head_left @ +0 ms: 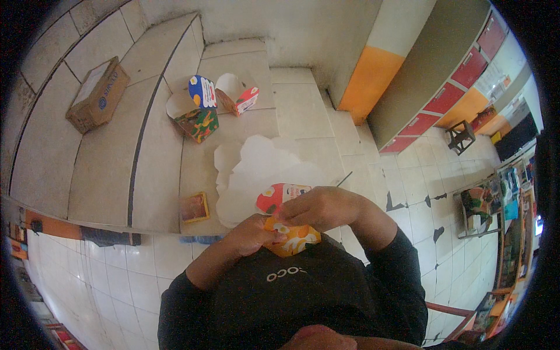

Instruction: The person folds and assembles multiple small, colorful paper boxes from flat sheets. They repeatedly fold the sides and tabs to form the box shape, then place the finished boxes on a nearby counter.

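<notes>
In front of my chest I hold a printed paper food box [298, 240], partly folded, with a yellow panel and a red-and-white panel showing. My left hand [249, 234] grips its left side near the yellow panel. From the upper right my right hand [322, 209] is closed on it, fingers bent over where the panels meet. Both hands hide part of the box. Just beyond them, flat white paper blanks [256, 169] lie overlapping on the tiled surface. Farther back stand a folded box with blue and camouflage panels [198, 124] and a folded red-and-white box [238, 96].
A small yellow-and-brown flat packet [195, 208] lies left of the blanks. On the raised tiled step at far left sits a brown cardboard carton [98, 96]. Red-doored lockers [444, 97] and an orange-and-white pillar [371, 79] stand at right, with a dark stool [461, 137] beyond.
</notes>
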Available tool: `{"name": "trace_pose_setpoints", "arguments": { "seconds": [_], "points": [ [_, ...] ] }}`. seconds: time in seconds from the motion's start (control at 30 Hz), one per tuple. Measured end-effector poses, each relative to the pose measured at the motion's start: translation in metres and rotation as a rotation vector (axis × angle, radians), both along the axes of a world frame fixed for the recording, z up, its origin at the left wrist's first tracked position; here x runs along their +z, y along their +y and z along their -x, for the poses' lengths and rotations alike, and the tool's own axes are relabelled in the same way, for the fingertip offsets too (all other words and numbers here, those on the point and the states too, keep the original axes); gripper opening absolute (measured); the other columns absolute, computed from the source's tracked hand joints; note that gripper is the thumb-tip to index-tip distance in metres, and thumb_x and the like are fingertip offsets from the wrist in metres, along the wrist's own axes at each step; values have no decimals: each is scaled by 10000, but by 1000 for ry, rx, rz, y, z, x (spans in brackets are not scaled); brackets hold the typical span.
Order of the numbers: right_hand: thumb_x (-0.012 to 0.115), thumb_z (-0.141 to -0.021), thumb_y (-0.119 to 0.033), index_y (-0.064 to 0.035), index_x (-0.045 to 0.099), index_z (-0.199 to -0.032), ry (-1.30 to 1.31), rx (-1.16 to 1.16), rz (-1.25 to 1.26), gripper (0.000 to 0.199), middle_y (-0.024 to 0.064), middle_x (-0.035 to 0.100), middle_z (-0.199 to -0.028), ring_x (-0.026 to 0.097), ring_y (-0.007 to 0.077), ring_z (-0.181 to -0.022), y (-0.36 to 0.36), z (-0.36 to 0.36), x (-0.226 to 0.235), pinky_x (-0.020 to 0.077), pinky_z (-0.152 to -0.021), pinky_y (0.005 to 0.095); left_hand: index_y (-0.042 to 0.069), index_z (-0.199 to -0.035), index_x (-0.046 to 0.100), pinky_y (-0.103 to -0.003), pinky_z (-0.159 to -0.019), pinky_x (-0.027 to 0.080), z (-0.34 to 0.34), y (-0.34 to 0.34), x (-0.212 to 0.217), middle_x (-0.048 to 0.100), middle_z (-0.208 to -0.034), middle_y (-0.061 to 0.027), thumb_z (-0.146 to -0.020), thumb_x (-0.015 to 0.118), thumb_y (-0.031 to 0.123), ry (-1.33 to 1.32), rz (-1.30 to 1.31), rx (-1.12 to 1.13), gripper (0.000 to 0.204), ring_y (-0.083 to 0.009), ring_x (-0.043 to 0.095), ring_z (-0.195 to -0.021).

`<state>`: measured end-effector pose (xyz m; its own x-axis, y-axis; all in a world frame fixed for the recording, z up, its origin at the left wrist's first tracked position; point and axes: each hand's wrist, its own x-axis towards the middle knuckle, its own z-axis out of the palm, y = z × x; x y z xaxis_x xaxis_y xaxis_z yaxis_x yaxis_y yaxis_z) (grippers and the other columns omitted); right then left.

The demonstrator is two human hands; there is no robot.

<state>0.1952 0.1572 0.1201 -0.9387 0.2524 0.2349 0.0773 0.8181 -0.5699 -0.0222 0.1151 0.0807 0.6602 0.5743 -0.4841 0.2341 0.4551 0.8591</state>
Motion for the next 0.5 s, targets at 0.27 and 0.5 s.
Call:
{"name": "trace_pose_setpoints", "arguments": {
  "seconds": [0.27,0.5],
  "points": [
    [587,-683,-86,48,615,-931,-64,174,-69,284,166,588,-1059,570,275,-1015,11,2,8,487,-800,342,2,-1094,547,-288,-842,417,-3,4,11,599,-1010,-68,-788,643,178,100,-78,-99,366,-148,555,-922],
    [578,-660,-81,26,556,-717,-24,217,-5,123,168,589,-1011,575,314,-954,18,0,3,495,-747,362,16,-1127,515,-300,-874,401,-3,6,7,591,-1009,-66,-788,630,164,31,-19,-94,387,-157,543,-952]
  ]
}}
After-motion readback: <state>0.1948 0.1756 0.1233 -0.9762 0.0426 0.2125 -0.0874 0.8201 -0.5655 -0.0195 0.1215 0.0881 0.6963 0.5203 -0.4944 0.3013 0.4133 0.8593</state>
